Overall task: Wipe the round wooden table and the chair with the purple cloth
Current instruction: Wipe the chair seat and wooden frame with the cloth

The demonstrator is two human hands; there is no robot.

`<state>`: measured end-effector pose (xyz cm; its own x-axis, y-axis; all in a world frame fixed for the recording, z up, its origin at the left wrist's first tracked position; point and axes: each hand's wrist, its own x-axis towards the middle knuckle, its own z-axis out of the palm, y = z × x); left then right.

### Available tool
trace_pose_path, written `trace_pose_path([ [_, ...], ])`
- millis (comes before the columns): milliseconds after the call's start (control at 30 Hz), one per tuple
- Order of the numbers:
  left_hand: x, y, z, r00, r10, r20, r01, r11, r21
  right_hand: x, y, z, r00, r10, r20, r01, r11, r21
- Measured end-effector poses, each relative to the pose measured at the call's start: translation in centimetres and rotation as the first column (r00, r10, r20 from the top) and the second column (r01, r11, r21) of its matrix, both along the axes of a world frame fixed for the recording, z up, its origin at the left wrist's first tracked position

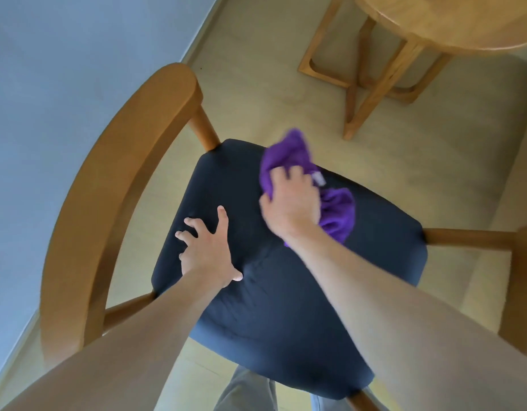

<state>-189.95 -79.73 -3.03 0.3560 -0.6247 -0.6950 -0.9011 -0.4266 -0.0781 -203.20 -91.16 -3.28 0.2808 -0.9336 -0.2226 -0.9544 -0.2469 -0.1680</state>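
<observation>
Purple cloth (289, 157): bunched, lying on the far right part of the chair's dark seat cushion (286, 307). Its middle is hidden under the right hand (292, 200); one lobe shows beyond the fingers, another to the right of the wrist. Edges are motion-blurred. A small pale tag (318, 178) shows beside the knuckles; any print on it is unreadable.

Right hand: palm down on the cloth, fingers curled and gripping a fold of it. Fingertips sink into the fabric, so the exact hold of each finger cannot be made out. Thumb lies on the left side of the bunch.

Left hand (204, 247): flat on the cushion's left part, fingers spread and nearly straight, tips pressing the upholstery; holds nothing. Well apart from the cloth.

Chair (87, 203): curved wooden backrest rail runs down the left side, joined to the seat by round posts. Another wooden part at the right edge is cut off by the frame. The near corner of the seat is partly covered by the forearms.

Round wooden table (452, 22): top right, only an arc of the top visible, the rest cut off; crossed legs (383, 81) stand on the pale floor (271, 84). Well apart from the chair.

Grey trouser legs (244, 390) show at the bottom edge, under the seat's front. Grey wall (63, 54) at left.
</observation>
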Motion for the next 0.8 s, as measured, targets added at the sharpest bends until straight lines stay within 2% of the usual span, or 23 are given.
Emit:
trace_pose_path([
  [67,0.0,0.1,0.0,1.0,-0.014,0.005,0.014,1.0,-0.005,0.3,2.1,-0.2,0.946,0.325,0.013,-0.325,0.946,-0.01],
  [100,0.0,0.2,0.1,1.0,-0.016,0.007,0.016,1.0,0.001,-0.4,2.5,-0.3,0.9,0.435,0.011,-0.435,0.901,-0.002],
  [167,-0.2,0.3,0.4,1.0,0.001,0.018,-0.002,1.0,0.018,-2.9,1.8,-0.3,0.872,0.49,0.011,-0.49,0.871,0.025],
  [233,-1.0,0.4,1.0,0.997,-0.046,0.055,0.046,0.999,0.007,-6.1,0.4,-0.4,0.925,0.379,-0.002,-0.378,0.924,0.058],
  [267,-1.7,0.5,1.2,0.99,-0.13,0.056,0.131,0.991,-0.028,-8.0,-0.3,-0.3,0.959,0.284,-0.009,-0.283,0.957,0.062],
  [333,-3.4,0.3,1.1,0.944,-0.329,-0.019,0.325,0.939,-0.111,-11.9,-1.2,-0.4,0.999,0.041,-0.003,-0.041,0.998,0.052],
  [367,-4.3,-0.1,1.1,0.92,-0.384,-0.082,0.371,0.918,-0.141,-13.8,-1.3,-0.4,0.995,-0.097,0.004,0.097,0.994,0.056],
  [433,-5.9,-1.9,0.9,0.897,-0.411,-0.163,0.386,0.907,-0.168,-17.0,-1.0,-0.6,0.922,-0.387,-0.006,0.386,0.918,0.091],
  [533,-7.2,-4.4,0.3,0.891,-0.424,-0.163,0.409,0.905,-0.118,-18.4,0.1,-0.8,0.714,-0.698,-0.05,0.698,0.705,0.128],
  [600,-7.4,-4.7,-0.4,0.886,-0.442,-0.143,0.434,0.897,-0.08,-16.8,0.6,-0.8,0.663,-0.745,-0.075,0.747,0.652,0.129],
  [667,-7.5,-4.5,-1.0,0.878,-0.463,-0.121,0.457,0.886,-0.077,-13.9,0.8,-0.7,0.679,-0.733,-0.035,0.729,0.668,0.149],
  [733,-7.6,-4.4,-1.2,0.862,-0.496,-0.104,0.491,0.868,-0.075,-10.5,1.8,-0.4,0.724,-0.69,0.03,0.672,0.714,0.197],
  [800,-7.3,-4.5,-0.9,0.848,-0.522,-0.088,0.518,0.853,-0.064,-7.3,3.9,0.0,0.843,-0.537,0.043,0.515,0.827,0.226],
])
